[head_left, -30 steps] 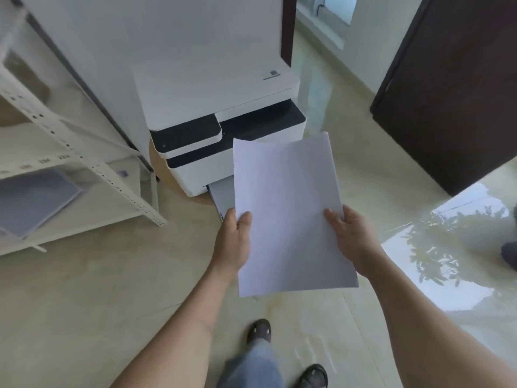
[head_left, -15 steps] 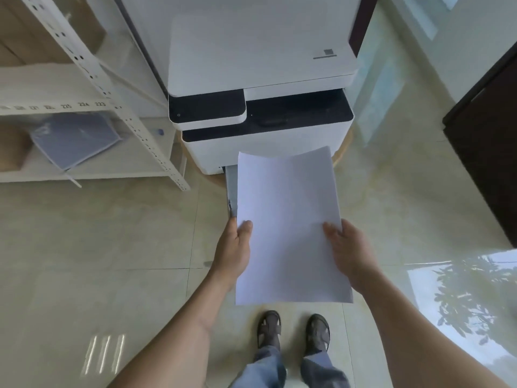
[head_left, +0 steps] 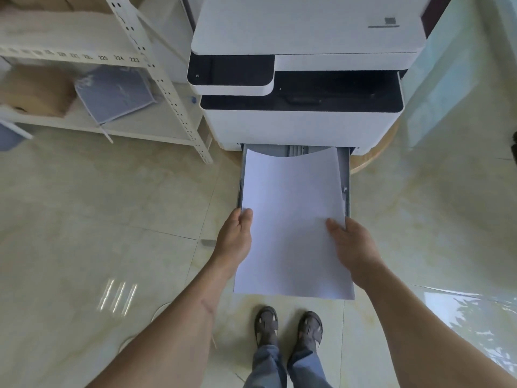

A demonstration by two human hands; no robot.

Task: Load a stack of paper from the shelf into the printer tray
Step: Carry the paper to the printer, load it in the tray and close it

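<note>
Over the open tray, the left hand and right hand are each gripping a side edge of the paper. Holding both edges is probably keeping the sheets squared for sliding in.

We see a glossy cream tiled floor catching bright reflections. At our left stands a white perforated metal rack.

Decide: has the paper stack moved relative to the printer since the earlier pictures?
Yes. The paper stack has moved toward the printer; it now overlaps the open tray.

Both hands, left hand and right hand, hold the paper stack over the open printer tray.
</note>
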